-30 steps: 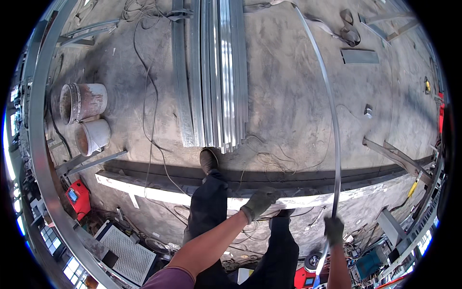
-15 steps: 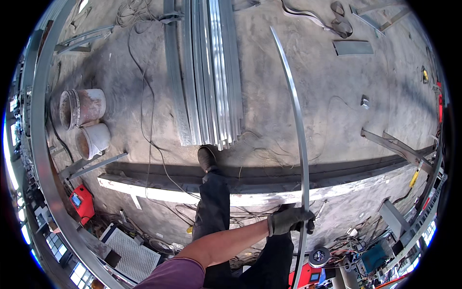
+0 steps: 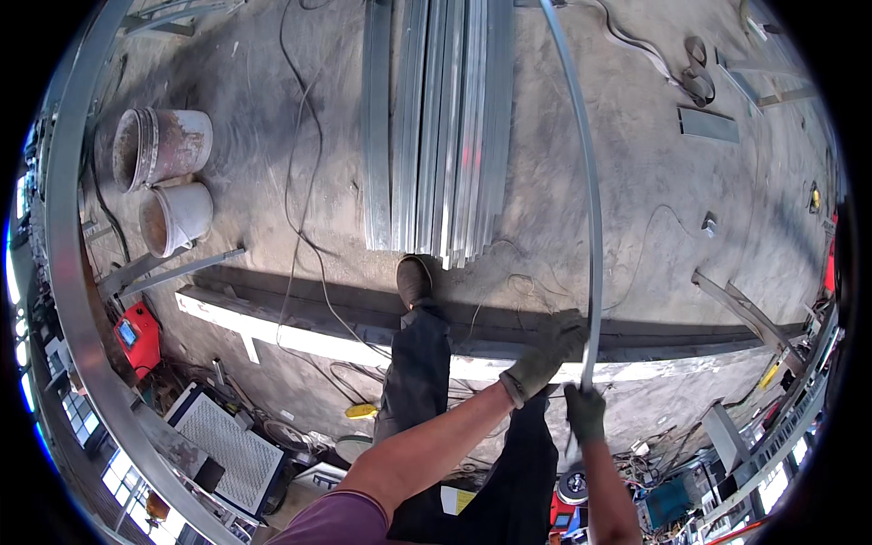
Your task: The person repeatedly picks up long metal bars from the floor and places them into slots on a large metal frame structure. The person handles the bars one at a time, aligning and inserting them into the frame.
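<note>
A long, thin silvery metal bar (image 3: 589,191) reaches from near my body to the far edge of the head view, right of a bundle of similar metal profiles (image 3: 436,136) on the floor. My left hand (image 3: 549,352), in a grey-green work glove, is closed against the bar's left side; the fingertips are partly hidden. Nearer to me, my right hand (image 3: 586,414), in a dark glove, grips the bar near its close end. My shoe (image 3: 416,282) stands just short of the bundle's near end.
A white-topped beam (image 3: 291,331) crosses under me. Two dirty buckets (image 3: 182,145) lie at the left, near a large metal rail (image 3: 68,245). Cables (image 3: 318,245) run over the floor. A red machine (image 3: 138,338) stands lower left; a grey plate (image 3: 708,125) lies far right.
My left hand has moved forward along the bar, and my right hand and forearm now show at its near end. The bar has shifted right and away; the view has shifted too.
</note>
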Tool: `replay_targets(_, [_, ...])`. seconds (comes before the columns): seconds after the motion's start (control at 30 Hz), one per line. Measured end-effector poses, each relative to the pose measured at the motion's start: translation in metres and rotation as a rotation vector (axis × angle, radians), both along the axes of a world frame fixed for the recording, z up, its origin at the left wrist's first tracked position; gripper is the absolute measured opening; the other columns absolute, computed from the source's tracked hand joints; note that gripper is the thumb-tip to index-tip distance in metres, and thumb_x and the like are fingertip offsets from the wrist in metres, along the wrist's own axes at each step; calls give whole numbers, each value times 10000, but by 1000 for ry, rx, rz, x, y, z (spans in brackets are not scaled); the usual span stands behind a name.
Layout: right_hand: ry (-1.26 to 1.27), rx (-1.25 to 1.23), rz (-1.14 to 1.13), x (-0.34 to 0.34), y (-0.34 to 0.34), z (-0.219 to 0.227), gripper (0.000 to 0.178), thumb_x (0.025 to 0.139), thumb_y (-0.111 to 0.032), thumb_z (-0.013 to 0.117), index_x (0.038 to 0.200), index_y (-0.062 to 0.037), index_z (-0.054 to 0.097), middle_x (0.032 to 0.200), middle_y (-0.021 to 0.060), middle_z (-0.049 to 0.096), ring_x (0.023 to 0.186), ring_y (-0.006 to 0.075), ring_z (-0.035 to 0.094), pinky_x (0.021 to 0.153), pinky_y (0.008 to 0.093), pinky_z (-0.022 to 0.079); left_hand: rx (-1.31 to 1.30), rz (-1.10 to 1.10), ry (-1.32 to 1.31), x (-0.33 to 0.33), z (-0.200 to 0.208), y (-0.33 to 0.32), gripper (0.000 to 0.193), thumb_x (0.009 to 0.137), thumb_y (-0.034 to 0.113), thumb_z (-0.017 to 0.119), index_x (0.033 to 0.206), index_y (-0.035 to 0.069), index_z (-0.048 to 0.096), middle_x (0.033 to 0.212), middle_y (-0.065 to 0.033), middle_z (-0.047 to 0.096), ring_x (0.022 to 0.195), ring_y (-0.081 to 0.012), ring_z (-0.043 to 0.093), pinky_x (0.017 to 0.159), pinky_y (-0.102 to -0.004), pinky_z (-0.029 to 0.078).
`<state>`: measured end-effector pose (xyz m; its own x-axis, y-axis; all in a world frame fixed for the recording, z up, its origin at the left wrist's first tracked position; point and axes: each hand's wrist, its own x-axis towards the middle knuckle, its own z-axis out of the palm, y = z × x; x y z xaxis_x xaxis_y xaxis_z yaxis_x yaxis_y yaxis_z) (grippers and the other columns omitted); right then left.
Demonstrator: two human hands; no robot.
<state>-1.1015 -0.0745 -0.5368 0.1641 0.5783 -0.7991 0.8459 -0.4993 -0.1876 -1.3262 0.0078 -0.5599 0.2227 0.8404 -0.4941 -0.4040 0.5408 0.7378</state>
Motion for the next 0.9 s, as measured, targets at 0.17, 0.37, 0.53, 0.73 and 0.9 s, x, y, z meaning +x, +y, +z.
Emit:
replay_targets(0.17, [426, 113, -343, -160, 171, -68, 292, 908, -307, 709, 951, -23, 656, 718, 27, 617, 572, 139, 569, 561, 324, 499, -432, 465, 57, -25, -61, -21, 308, 1002, 149, 696, 1251, -18, 625, 1065, -77, 697, 962, -138, 666, 857, -291, 545])
replay_targets(0.37, [509, -127, -647, -242, 182, -207, 308, 911, -307, 717, 987, -27, 616, 744, 61, 618, 576, 172, 612, 529, 334, 521, -582, 352, 360, -90, -6, 18, 319, 999, 126, 712, 1265, -27, 625, 1086, -79, 714, 969, -100, 659, 834, -289, 560])
replay_targets(0.53, [250, 60, -184, -248, 155, -347, 610, 918, -487, 686, 1205, 50, 646, 961, 220, 756, 910, 398, 732, 850, 440, 585, -457, 273, 440, -87, -19, -1, 346, 990, 150, 731, 1271, -25, 627, 1106, -92, 723, 982, -131, 682, 850, -305, 564])
replay_targets(0.73, [202, 213, -300, -288, 115, -341, 734, 921, -643, 638, 1232, 18, 708, 1140, 260, 742, 1119, 376, 696, 986, 466, 525, -467, 267, 560, -116, -11, 8, 349, 981, 158, 738, 1266, -17, 635, 1106, -135, 727, 992, -193, 707, 870, -329, 568])
replay_targets(0.9, [-77, 55, -399, -257, 102, -375, 744, 916, -716, 625, 1173, -25, 730, 993, 193, 760, 937, 310, 723, 849, 451, 552, -430, 241, 514, -119, -7, 17, 342, 991, 165, 724, 1278, 1, 637, 1141, -140, 716, 1018, -201, 697, 880, -340, 565])
